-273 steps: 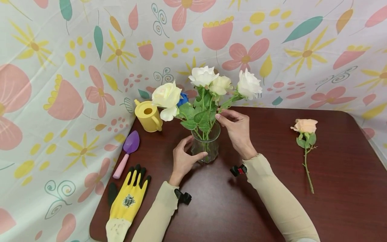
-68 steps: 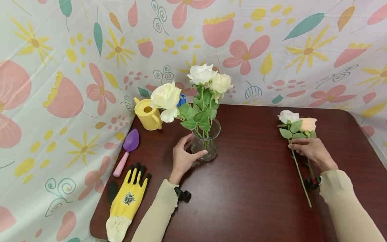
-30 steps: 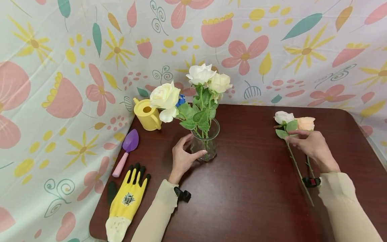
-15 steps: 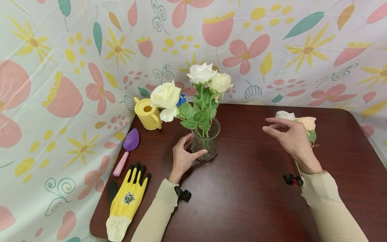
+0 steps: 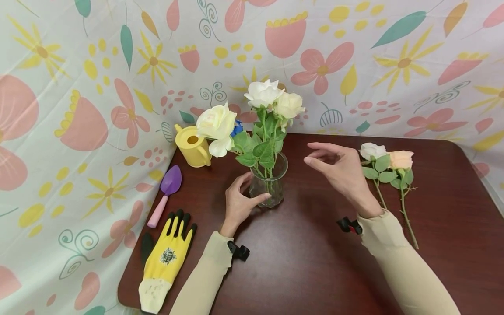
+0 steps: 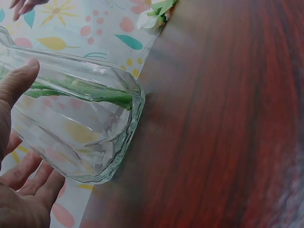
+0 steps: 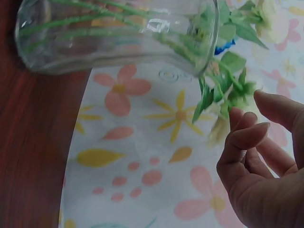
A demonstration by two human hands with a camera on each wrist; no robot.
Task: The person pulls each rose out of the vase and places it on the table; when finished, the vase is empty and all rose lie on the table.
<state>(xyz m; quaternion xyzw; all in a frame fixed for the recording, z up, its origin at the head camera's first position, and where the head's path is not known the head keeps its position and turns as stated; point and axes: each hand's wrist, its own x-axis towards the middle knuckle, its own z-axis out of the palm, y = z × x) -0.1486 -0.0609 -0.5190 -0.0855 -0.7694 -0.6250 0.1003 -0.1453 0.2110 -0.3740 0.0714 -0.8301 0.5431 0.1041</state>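
Note:
My left hand (image 5: pixel 238 203) grips the clear glass vase (image 5: pixel 278 192) low on its body, thumb in front and fingers behind, as the left wrist view also shows. Green stems stand inside the vase (image 6: pixel 90 147). Above its rim are a white rose (image 5: pixel 263 93), a cream rose (image 5: pixel 289 106), a large pale yellow rose (image 5: pixel 215 122) and part of a blue flower (image 5: pixel 237 128). To the right of the vase, my right hand (image 5: pixel 344 175) is raised over the table, fingers loosely bent and holding nothing. Beyond it, a white rose (image 5: pixel 372 151) and a peach rose (image 5: pixel 401 159) lie side by side.
On the left stand a yellow watering can (image 5: pixel 193 146), a purple trowel with a pink handle (image 5: pixel 165 194) and yellow-black gardening gloves (image 5: pixel 167 256). A flower-patterned cloth (image 5: pixel 334 109) hangs behind the dark red-brown table (image 5: pixel 299 271).
The right hand took a white rose from the vase, laid it beside the peach rose, let go and moved back left toward the vase. The left hand stays on the vase.

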